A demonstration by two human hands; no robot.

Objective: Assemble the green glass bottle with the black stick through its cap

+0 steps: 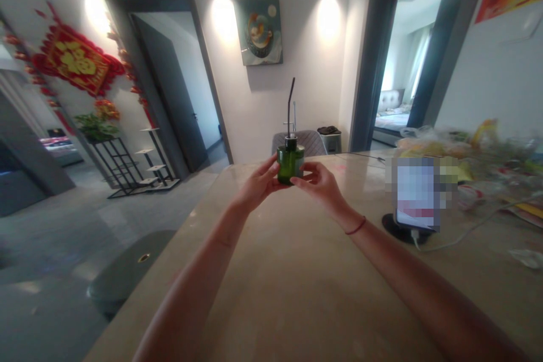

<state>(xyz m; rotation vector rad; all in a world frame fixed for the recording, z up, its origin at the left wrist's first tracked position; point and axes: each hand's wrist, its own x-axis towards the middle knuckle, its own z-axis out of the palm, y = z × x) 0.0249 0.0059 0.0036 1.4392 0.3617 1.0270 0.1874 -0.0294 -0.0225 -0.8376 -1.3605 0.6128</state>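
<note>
Between my two hands is a green glass bottle (288, 167) with a dark neck, held upright over the far part of the table. A thin black stick or tube (291, 104) rises from its top and bends slightly to the right. My left hand (263, 184) grips the bottle's left side, with fingers at its side and base. On the right side, my right hand (319, 181) is closed around it, thumb near the lower front. A pale label patch shows beside the right fingers.
A phone (416, 192) stands on a round black stand at the right of the table (292, 283), with a white cable plugged in. Behind it lie plastic bags (428, 141) and clutter. A quilted chair (314, 142) is beyond the far edge; a green stool (127, 271) stands at left.
</note>
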